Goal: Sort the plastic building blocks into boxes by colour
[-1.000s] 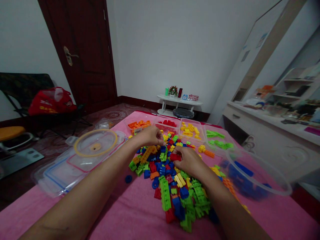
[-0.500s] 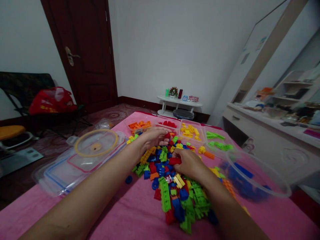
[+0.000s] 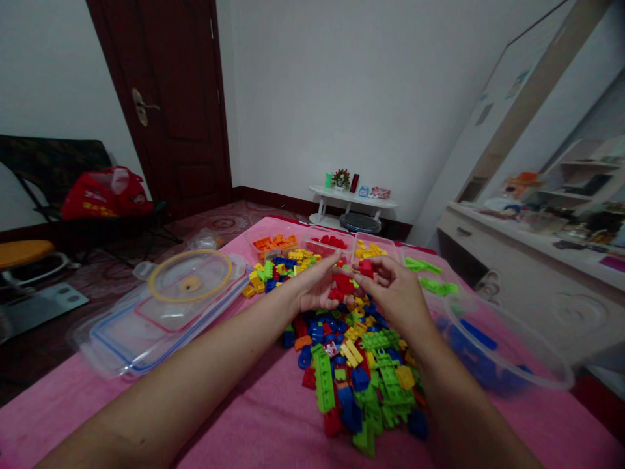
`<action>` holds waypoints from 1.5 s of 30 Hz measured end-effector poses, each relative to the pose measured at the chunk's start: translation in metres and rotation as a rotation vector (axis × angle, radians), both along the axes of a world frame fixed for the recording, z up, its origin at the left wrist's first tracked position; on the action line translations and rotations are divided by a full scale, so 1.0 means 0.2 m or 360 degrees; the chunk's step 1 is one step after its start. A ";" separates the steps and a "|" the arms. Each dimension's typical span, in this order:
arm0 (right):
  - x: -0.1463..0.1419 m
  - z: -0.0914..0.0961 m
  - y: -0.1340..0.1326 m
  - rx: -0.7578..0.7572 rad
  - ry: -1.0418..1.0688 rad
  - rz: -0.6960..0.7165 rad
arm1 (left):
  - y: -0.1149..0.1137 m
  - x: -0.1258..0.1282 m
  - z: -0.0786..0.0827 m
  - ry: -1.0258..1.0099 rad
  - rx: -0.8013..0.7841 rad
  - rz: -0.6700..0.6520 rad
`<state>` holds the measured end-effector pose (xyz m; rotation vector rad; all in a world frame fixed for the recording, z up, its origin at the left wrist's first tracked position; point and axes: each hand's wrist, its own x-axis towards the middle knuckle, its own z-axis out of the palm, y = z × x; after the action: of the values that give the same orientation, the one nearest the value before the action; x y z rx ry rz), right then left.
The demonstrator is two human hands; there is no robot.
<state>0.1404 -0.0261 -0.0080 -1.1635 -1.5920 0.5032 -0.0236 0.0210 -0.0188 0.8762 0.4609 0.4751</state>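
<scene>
My left hand (image 3: pixel 317 286) is cupped above the heap, its palm turned inward around several red building bricks (image 3: pixel 343 284). Close beside it, my right hand (image 3: pixel 398 286) pinches one red brick (image 3: pixel 366 268) between thumb and fingers. Below both hands spreads a mixed heap of plastic building bricks (image 3: pixel 349 355) in green, blue, yellow, red and orange. Just beyond the hands, a clear box of red bricks (image 3: pixel 329 242) is partly covered by my left fingers. A clear box of yellow bricks (image 3: pixel 370 249) stands behind my right hand.
Orange bricks (image 3: pixel 276 244) fill a clear box at the back left; a box of green bricks (image 3: pixel 439 286) stands right. A round clear tub (image 3: pixel 547 335) holds blue bricks. Stacked clear lids (image 3: pixel 161 319) lie left on the pink cloth (image 3: pixel 254 404).
My right hand has risen from the heap with a red brick and come beside the left. My left hand has turned its palm inward and now shows several red bricks.
</scene>
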 end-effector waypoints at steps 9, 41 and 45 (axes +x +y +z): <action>-0.04 0.01 -0.03 0.0193 -0.0482 -0.0201 | -0.04 0.03 0.00 -0.0115 -0.0199 0.0077; 0.01 -0.16 0.08 -0.0073 -0.1329 0.0001 | 0.01 -0.08 0.07 0.0647 0.0817 0.0431; 0.01 -0.14 0.10 -0.0145 -0.0753 -0.0017 | 0.00 -0.07 0.06 0.0646 0.0816 0.0306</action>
<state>0.1424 -0.0060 -0.0360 -1.4332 -1.9772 0.3072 -0.0376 0.0212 -0.0058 1.4429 0.8199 0.6066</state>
